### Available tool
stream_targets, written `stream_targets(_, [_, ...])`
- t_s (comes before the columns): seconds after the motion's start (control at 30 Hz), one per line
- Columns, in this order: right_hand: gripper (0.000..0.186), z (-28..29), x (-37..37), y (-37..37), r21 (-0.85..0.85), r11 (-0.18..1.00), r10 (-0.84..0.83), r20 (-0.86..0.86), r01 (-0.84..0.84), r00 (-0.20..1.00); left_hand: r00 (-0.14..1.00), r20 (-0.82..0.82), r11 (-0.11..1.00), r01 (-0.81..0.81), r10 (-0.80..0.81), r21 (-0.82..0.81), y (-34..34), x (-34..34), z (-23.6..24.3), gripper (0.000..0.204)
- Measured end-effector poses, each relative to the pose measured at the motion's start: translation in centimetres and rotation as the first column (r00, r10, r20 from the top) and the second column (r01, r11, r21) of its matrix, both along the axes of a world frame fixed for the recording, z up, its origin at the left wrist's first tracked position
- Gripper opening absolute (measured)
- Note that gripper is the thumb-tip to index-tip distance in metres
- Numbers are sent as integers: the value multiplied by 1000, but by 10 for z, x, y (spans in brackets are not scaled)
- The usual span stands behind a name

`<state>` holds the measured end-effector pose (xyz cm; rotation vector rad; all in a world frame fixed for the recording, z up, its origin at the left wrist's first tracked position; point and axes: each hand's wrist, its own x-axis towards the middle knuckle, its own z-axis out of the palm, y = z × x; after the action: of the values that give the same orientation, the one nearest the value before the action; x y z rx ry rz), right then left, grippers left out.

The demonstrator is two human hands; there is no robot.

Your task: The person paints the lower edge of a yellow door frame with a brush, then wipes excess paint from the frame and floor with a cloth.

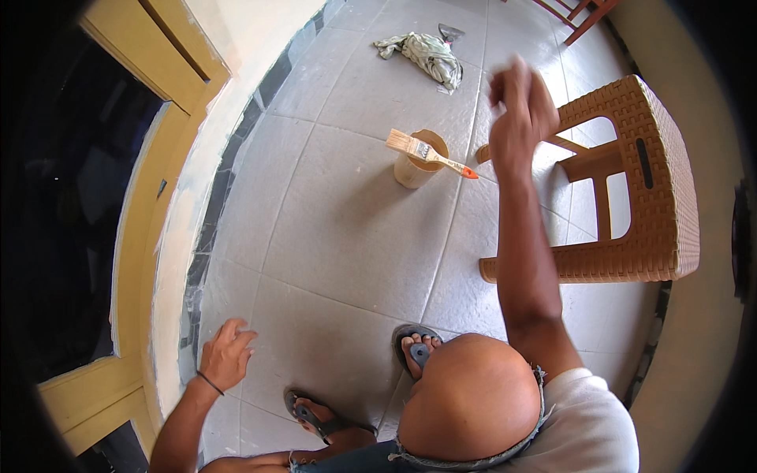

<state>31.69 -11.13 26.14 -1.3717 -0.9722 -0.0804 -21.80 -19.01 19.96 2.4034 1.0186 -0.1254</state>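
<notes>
My left hand [227,351] hangs over the tiles at lower left, open, fingers loosely bent and apart, touching nothing visible. My right hand [522,106] is raised at upper right near the woven-pattern brown plastic stool [662,181]; motion smears its bent fingers, so I cannot tell whether it holds anything. Below and left of it, a beige container [412,175] stands on the floor with a wooden paintbrush [446,162] lying across its top, bristles to the left, orange handle tip to the right.
A crumpled pale cloth [426,59] lies farther back, beside a small grey tool [451,31]. A yellow door frame [146,197] and dark-bordered pale wall base [175,315] run along the left. Red-brown furniture legs [583,20] show at top right, and a beige wall [710,331] at right.
</notes>
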Motion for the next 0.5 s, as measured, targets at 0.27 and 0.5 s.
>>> stream_targets(0.27, [46, -98, 163, 186, -809, 511, 219, 449, 290, 866, 945, -298, 990, 113, -134, -87, 54, 51, -47, 89])
stream_targets(0.5, [65, -191, 196, 229, -823, 503, 160, 389, 264, 907, 855, -515, 920, -246, 57, -307, 16, 98, -110, 120])
